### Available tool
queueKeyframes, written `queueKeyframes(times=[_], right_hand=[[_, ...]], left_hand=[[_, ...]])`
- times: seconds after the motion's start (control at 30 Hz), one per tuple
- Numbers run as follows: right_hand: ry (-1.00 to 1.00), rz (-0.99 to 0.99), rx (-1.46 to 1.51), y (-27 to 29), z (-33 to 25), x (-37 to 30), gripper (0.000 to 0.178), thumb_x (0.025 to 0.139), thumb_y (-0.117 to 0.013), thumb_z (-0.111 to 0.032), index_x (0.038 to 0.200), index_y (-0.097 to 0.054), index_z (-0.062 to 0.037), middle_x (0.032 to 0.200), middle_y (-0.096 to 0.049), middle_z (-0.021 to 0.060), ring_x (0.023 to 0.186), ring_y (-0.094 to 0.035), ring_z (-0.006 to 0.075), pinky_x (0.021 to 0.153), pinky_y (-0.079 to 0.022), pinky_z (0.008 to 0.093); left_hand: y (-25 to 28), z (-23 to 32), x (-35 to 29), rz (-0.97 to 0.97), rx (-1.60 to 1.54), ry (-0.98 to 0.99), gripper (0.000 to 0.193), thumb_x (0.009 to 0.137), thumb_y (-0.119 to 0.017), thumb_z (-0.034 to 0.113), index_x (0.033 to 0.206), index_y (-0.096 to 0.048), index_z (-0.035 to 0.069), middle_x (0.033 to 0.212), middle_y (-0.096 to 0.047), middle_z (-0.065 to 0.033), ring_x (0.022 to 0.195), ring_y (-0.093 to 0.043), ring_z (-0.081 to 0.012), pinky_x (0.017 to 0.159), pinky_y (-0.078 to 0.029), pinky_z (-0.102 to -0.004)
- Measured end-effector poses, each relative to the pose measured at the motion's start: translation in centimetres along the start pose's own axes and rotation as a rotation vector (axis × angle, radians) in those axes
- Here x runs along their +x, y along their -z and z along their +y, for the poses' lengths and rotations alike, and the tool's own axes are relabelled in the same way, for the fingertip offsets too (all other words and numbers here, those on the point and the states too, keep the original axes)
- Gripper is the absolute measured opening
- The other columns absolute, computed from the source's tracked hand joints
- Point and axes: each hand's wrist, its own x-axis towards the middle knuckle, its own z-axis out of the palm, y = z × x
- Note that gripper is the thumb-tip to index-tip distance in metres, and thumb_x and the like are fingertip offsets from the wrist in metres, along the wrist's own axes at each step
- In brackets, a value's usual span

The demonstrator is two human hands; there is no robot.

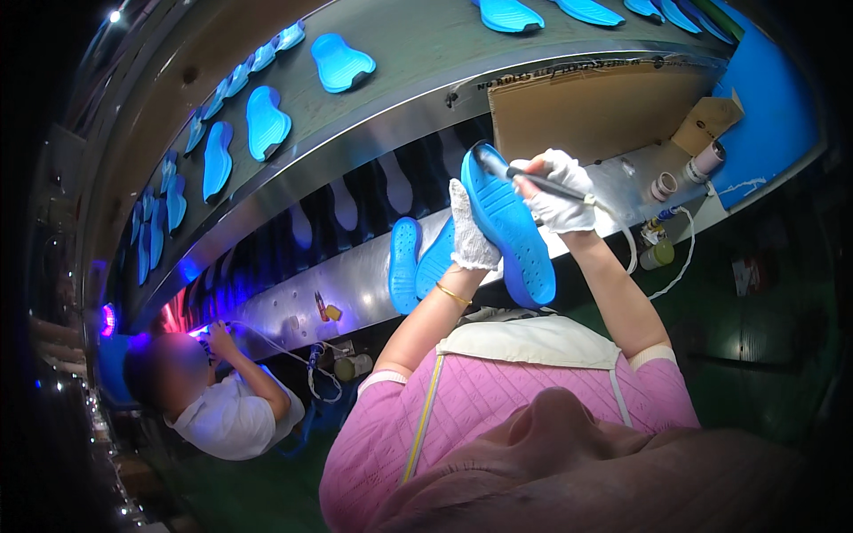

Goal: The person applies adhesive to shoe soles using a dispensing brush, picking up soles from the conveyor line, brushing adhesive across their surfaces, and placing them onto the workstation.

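A blue shoe sole [511,222] with a dark toe end is tilted up in front of me. My left hand [471,233], in a white glove, is closed on its left edge. In my gloved right hand [558,194] is a dark pen-shaped applicator [553,186] with a pale hose trailing from its back. The applicator's tip is over the sole's upper part, near the dark end; whether it touches cannot be made out. Behind my left wrist, another blue sole [434,259] lies partly hidden on the metal ledge [364,289], beside a narrower-looking one [405,258].
Beyond the ledge runs a belt [404,53] carrying several blue soles [267,123]. A cardboard sheet [604,111] stands behind my right hand, with small cups [662,185] and a bottle [657,255] to its right. At left sits a co-worker [235,409].
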Motion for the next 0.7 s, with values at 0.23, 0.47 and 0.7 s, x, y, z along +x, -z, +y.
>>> queueKeyframes(times=[0.23,0.47,0.7], right_hand=[[-0.050,-0.026,-0.037,-0.4,-0.2,-0.9,0.015,0.080,-0.069,-0.001,0.090,-0.059,-0.0026,0.077,-0.062,0.0061,0.067,-0.063,0.0117,0.063,-0.051,0.0228],[-0.204,-0.218,0.173,-1.6,0.1,-2.4,0.015,0.078,-0.071,0.002,0.085,-0.059,-0.0041,0.072,-0.062,0.0051,0.062,-0.060,0.0093,0.059,-0.049,0.0219],[-0.295,-0.366,0.217,-1.4,0.8,-4.3,0.016,0.078,-0.069,0.004,0.088,-0.058,-0.0027,0.082,-0.063,0.0070,0.067,-0.061,0.0108,0.063,-0.049,0.0236]], left_hand=[[1.1,1.6,0.0,-0.089,0.018,-0.003,0.090,0.080,-0.045,0.077,0.135,-0.044,0.007,0.124,-0.055,-0.0169,0.112,-0.057,-0.0288,0.100,-0.046,-0.0424],[2.3,3.3,-0.9,-0.231,-0.057,0.003,0.093,0.082,-0.042,0.076,0.139,-0.039,0.003,0.127,-0.053,-0.0231,0.113,-0.056,-0.0354,0.099,-0.046,-0.0465],[3.1,4.9,-1.7,-0.131,-0.035,0.103,0.085,0.083,-0.045,0.073,0.131,-0.048,0.003,0.116,-0.060,-0.0184,0.099,-0.062,-0.0292,0.091,-0.052,-0.0423]])
